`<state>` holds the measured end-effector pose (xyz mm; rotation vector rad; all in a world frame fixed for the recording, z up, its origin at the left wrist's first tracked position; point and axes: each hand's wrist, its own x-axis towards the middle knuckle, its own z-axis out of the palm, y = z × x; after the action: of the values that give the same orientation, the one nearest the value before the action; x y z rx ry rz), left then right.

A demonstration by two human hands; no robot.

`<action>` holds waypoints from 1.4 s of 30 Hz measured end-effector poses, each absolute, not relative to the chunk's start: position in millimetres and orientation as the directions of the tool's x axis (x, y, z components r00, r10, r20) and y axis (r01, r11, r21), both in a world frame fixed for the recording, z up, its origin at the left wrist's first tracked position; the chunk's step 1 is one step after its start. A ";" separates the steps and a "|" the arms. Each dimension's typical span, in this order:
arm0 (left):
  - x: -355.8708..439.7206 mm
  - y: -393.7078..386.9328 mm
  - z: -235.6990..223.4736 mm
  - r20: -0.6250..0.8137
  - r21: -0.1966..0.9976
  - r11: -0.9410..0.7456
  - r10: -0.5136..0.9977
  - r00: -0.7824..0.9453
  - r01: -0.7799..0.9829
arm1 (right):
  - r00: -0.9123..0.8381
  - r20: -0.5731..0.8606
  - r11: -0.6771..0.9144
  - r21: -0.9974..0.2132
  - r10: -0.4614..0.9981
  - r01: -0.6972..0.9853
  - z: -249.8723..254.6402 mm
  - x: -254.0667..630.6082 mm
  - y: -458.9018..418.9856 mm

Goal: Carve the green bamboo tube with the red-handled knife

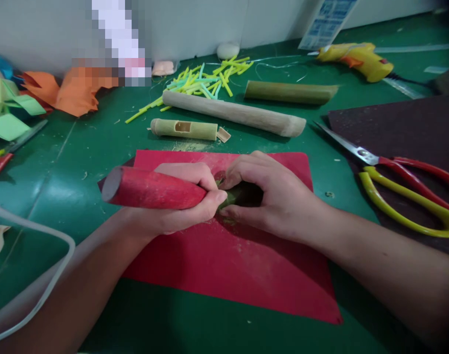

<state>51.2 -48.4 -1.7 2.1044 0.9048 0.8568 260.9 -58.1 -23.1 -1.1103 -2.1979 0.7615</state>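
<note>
My left hand [191, 196] is closed around a tool with a thick red handle [154, 189]. The tool's working end is hidden behind my fingers, so I cannot tell its kind. My right hand [268, 191] grips a dark green piece of bamboo [246, 194] from above, fingers on its far side and thumb on its near side. The two hands almost meet at the bamboo's left end. Beneath them lies a red sheet [228, 265] dusted with pale shavings.
Beyond the sheet are a notched bamboo tube [204, 130], a long pale stick [232, 113], another bamboo piece [289, 92] and cut yellow-green straws [195, 81]. Scissors [372, 160] lie at right, below a yellow glue gun [357, 59]. Folded orange paper [77, 91] sits at left.
</note>
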 end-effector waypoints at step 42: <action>42.4 -46.3 -15.5 0.378 0.816 -0.528 0.794 0.476 0.233 | -0.493 0.180 0.463 -0.699 0.851 0.545 -23.0 260.2 -56.2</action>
<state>42.4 -46.3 -15.5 2.0165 0.8489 1.0128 260.2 -56.2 -23.0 -1.1600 -2.1998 0.7847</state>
